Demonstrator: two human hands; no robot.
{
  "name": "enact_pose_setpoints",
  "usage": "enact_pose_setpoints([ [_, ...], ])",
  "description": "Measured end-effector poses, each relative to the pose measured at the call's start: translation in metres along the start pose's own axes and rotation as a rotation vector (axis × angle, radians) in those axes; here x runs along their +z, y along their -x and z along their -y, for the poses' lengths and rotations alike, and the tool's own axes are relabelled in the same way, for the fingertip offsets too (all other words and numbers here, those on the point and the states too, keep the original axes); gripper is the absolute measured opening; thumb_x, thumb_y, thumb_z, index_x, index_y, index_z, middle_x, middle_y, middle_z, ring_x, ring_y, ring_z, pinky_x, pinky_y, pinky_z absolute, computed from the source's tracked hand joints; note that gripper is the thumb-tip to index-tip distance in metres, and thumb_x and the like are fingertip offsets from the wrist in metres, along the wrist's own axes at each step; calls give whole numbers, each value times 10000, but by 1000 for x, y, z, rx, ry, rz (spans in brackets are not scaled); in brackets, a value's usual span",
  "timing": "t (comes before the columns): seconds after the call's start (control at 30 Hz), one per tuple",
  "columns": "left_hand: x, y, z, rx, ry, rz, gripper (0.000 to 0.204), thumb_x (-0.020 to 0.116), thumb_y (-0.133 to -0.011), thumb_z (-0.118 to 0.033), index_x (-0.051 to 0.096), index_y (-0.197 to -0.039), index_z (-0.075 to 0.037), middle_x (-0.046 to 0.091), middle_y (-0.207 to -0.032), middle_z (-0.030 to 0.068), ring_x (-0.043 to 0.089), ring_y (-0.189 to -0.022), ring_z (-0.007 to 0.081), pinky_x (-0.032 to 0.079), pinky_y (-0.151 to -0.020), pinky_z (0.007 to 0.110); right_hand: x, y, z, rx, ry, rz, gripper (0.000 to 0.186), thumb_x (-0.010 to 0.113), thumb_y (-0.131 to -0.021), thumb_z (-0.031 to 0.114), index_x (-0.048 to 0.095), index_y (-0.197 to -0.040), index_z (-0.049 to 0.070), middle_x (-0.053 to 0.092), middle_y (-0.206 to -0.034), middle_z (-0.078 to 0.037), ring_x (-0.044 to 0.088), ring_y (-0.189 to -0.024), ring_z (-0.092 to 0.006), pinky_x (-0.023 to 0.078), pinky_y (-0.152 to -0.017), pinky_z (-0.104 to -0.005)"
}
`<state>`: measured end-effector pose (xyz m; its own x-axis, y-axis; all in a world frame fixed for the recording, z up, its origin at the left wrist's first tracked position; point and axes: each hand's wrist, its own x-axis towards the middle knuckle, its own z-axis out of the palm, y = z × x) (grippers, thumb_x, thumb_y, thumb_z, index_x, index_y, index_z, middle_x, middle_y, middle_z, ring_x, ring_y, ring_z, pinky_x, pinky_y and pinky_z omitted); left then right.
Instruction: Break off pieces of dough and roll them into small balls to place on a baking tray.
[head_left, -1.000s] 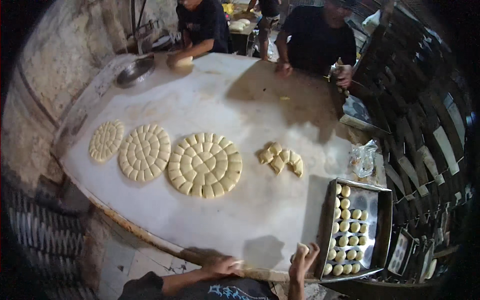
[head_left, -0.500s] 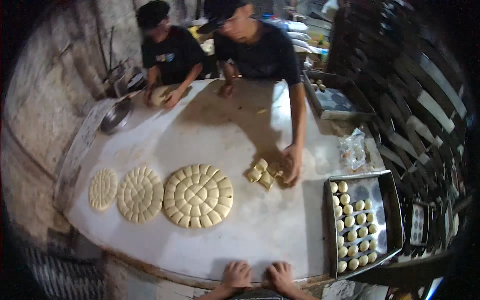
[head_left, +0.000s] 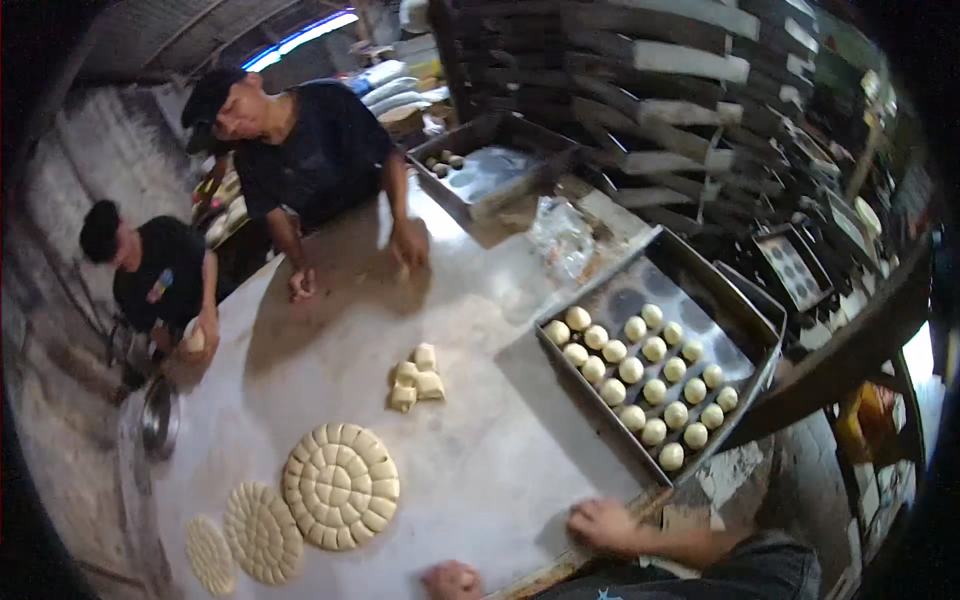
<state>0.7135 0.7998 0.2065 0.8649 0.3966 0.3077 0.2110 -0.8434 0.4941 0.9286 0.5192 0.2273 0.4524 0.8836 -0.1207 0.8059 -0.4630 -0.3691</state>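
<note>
My right hand (head_left: pixel 605 526) rests at the table's near edge, just below the tray of dough balls, and holds nothing that I can see. My left hand (head_left: pixel 452 580) is low on the table, partly cut off by the frame and blurred, so its fingers are hard to read. Ahead and to the left lie three flat dough rounds scored into segments: a large one (head_left: pixel 340 487), a middle one (head_left: pixel 263 532) and a small one (head_left: pixel 209 555). A cluster of cut dough pieces (head_left: pixel 416 380) sits mid-table. Rows of pale dough balls (head_left: pixel 654 390) stand in a metal tray (head_left: pixel 765 335).
Across the table (head_left: pixel 480 470) one person (head_left: pixel 310 150) in a dark cap leans over it; another (head_left: pixel 165 275) at the left holds dough. A second tray (head_left: pixel 520 185) stands at the far edge near a clear plastic bag (head_left: pixel 562 238). A metal bowl (head_left: pixel 160 418) is at far left.
My view has swung to the right, so the table sits turned and the tray looks nearer. The co-worker's hand has moved off the cut dough pieces. My hands stay at the near edge.
</note>
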Motion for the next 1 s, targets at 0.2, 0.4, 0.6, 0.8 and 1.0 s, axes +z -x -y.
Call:
enact_pose_setpoints([
  [0.2,16,-135,-40,-85,104,-34,156,660,-721,-230,581,-738,-96,560,-812,97,518,-816,308,381,-806,442,-59,-111,17,298,-315,-84,282,538,-855,265,531,-1051,62,471,-1156,-171,464,-1086,-335,416,-850,-489],
  [0.4,-7,-23,17,362,69,106,135,711,-675,-161,615,-750,-103,613,-792,104,566,-816,327,441,-732,476,-20,-22,24,63,-81,-259,314,519,-876,324,536,-1088,93,489,-1197,-120,440,-1138,-313,380,-958,-458],
  [0.6,-6,-157,-71,76,-129,95,161,676,-686,-161,559,-724,-57,551,-762,107,520,-794,320,406,-709,433,-48,-120,12,142,-287,-500,246,513,-897,277,575,-931,41,543,-983,-121,516,-942,-310,433,-797,-434],
  [0.8,-2,-70,-58,202,3,168,88,639,-720,-73,556,-700,-93,540,-802,101,505,-829,285,390,-806,431,-17,-39,1,-206,-170,-457,328,640,-724,277,555,-981,90,525,-1034,-119,505,-975,-316,423,-839,-435],
  [1.0,22,-147,-59,-64,88,48,55,624,-739,-69,579,-731,-38,560,-826,121,507,-811,297,404,-793,422,-42,-119,-8,108,-136,-512,292,608,-786,285,549,-985,80,523,-1077,-151,493,-1041,-317,404,-882,-437],
])
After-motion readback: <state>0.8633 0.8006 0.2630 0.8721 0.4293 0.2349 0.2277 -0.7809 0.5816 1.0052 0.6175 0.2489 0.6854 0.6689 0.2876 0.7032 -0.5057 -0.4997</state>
